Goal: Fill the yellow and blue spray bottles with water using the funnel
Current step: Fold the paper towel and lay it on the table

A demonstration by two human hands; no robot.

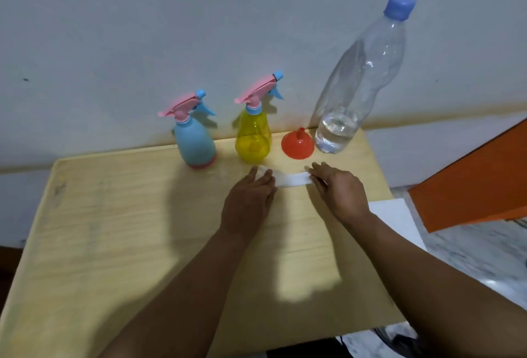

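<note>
A blue spray bottle (194,141) with a pink trigger head stands at the back of the wooden table (114,229). To its right stands the yellow spray bottle (253,135), capped with the same kind of head. An orange funnel (297,144) lies mouth-down beside it. A tall clear water bottle (356,84) with a blue cap holds a little water at the bottom. My left hand (249,201) and my right hand (340,189) rest flat on the two ends of a white folded tissue (292,179) lying in front of the funnel.
A grey wall rises right behind the table. An orange panel (470,186) leans at the right, with a white sheet (399,218) and a marbled floor (484,258) below it.
</note>
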